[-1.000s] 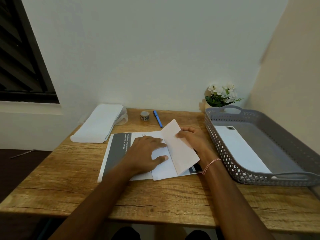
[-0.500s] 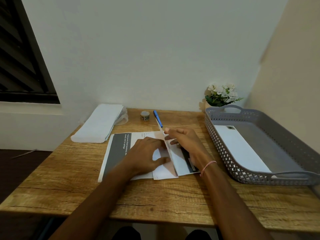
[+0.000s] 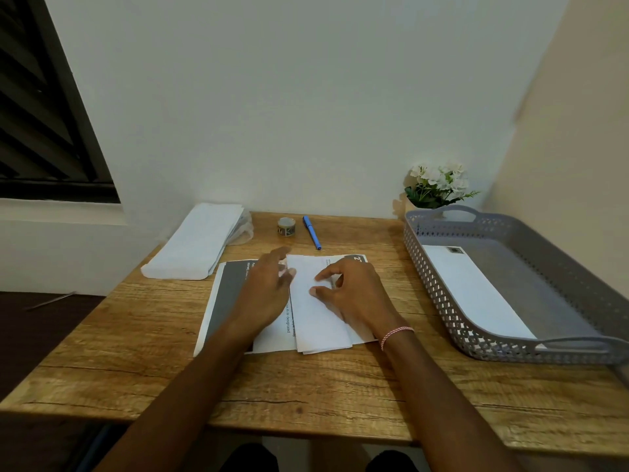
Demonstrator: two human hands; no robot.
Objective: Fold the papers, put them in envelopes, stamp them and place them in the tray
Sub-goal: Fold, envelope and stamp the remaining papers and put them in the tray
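Pressing down on the folded paper (image 3: 316, 321), the right hand (image 3: 357, 294) covers that sheet's right half. Grip state: fingers bent, thumb and index fingertips (image 3: 321, 276) down on the top face, slightly apart. Whether they pinch a layer: cannot tell. A red-and-white bracelet (image 3: 396, 333) circles the wrist.

Folded paper pos.: ctr of the bench (image 3: 306, 379), long axis front to rear, flat on the paper stack (image 3: 231, 294); its near end reaches the stack's near edge. Relative to the grip: the sheet lies directly under the right fingertips and extends left and nearward beyond them.

The left hand (image 3: 269, 294) is just left of the folded paper, above the stack. Grip wide: fingers straight, spread, holding nothing. It is blurred, so contact w/ the stack cannot be told. The stack's top sheet shows a dark grey band w/ printed text on its left side.

Right of the stack, apart from it: grey perforated tray (image 3: 439, 301) w/ one white envelope (image 3: 476, 294) flat inside, stamp (image 3: 454, 250) at its far corner. Rear left: pile of blank envelopes (image 3: 197, 243). Rear ctr: small roll (image 3: 286, 227) and blue pen (image 3: 311, 232), side by side, not touching. Potted white flowers (image 3: 439, 183) stand behind the tray.
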